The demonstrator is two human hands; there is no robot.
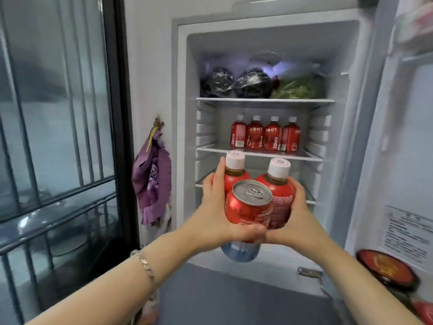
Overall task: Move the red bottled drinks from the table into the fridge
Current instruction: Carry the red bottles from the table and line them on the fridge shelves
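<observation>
Bottles and can bunched; my left hand and right hand both grip the cluster, presumably saving fridge trips.

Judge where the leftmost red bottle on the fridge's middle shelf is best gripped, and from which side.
Probably the neck just under the white cap, coming from the open shelf front. The leftmost red bottle stands upright at the row's end, its body close against the next bottle on its right, leaving little room for fingers; the necks are slimmer, with gaps between them.
</observation>
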